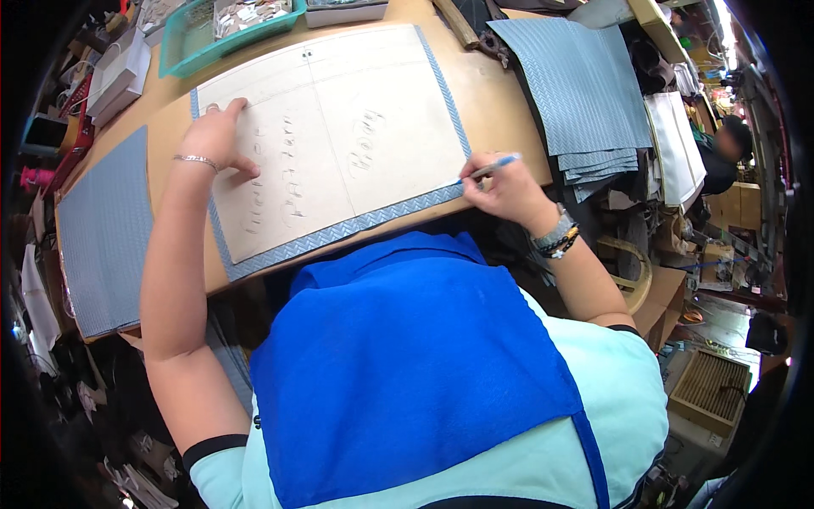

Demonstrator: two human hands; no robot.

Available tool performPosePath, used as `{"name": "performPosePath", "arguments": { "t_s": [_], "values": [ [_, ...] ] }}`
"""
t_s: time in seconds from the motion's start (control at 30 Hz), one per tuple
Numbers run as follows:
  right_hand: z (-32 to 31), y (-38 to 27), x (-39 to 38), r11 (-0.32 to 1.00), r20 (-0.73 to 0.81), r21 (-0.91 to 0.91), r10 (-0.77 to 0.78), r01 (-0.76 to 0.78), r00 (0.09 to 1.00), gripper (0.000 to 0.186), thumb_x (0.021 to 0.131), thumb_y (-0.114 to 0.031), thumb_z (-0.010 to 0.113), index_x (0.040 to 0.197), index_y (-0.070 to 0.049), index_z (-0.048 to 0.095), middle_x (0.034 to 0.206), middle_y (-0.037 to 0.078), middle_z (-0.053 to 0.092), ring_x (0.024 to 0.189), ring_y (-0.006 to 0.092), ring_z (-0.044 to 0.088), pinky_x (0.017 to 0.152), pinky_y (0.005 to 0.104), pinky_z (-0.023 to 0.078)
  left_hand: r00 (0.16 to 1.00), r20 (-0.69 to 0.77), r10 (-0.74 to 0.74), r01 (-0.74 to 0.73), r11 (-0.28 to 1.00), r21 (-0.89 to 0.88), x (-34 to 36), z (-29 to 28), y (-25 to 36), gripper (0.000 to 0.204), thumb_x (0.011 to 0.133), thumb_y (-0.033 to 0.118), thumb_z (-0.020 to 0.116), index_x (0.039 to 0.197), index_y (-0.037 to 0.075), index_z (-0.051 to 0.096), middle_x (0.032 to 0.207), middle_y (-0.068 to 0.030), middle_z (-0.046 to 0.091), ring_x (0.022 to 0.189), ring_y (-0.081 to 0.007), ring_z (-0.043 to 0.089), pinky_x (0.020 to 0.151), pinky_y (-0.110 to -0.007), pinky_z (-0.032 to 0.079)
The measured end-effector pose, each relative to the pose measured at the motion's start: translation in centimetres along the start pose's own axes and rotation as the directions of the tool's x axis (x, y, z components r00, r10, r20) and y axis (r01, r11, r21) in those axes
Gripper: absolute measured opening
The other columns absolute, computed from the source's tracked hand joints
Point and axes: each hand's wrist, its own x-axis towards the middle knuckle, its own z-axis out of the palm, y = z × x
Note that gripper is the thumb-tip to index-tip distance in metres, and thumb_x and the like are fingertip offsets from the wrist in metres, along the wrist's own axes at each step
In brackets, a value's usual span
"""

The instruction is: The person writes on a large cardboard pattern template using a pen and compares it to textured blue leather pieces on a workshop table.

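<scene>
A large cream pattern board [381,102] with pencil lines and handwriting lies over a blue-grey woven-textured sheet [339,232], whose border shows along the board's left, right and near edges. My left hand [216,140] rests on the board's left part, thumb and fingers spread apart. At the near right corner of the board, my right hand [507,188] pinches a pen [498,165] with a blue end. The pen's tip meets the board's edge where the blue-grey border starts.
Blue-grey textured sheets are stacked [572,85] at the table's right end. Another such sheet [106,229] lies at the left. A green tray [191,38] with small pieces stands at the back left, and a wooden-handled tool [458,24] lies at the back. The tan tabletop [509,110] shows between them.
</scene>
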Motion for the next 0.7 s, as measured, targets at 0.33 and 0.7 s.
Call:
{"name": "performPosePath", "arguments": {
  "t_s": [0.33, 0.7],
  "values": [
    [5.5, -0.9, 20.3, 0.927, -0.166, 0.341, -0.106, 0.158, 0.980, 0.017, 0.093, -0.017, 0.069, 0.096, -0.001, 0.070, 0.082, 0.009, 0.075, 0.077, 0.0131, 0.071, 0.070, 0.0291, 0.056, 0.998, -0.006, -0.061, 0.061, 0.997, 0.039, -0.4, -0.9, 0.9, 0.129, 0.039, 0.040, 0.106, 0.151, 0.019, 0.047, 0.134, -0.0257, 0.061, 0.118, -0.0425, 0.066, 0.102, -0.046, 0.055],
    [8.9, -1.5, 29.6, 0.979, -0.175, 0.198, -0.014, 0.050, 0.984, 0.019, 0.089, -0.022, 0.071, 0.094, -0.003, 0.071, 0.075, 0.010, 0.072, 0.069, 0.0185, 0.069, 0.070, 0.0324, 0.056, 0.995, 0.062, -0.079, 0.075, 0.995, 0.073, -0.1, -0.6, 0.6, 0.131, 0.039, 0.049, 0.105, 0.151, 0.020, 0.045, 0.136, -0.0229, 0.059, 0.117, -0.0392, 0.067, 0.096, -0.046, 0.058]
  ]
}}
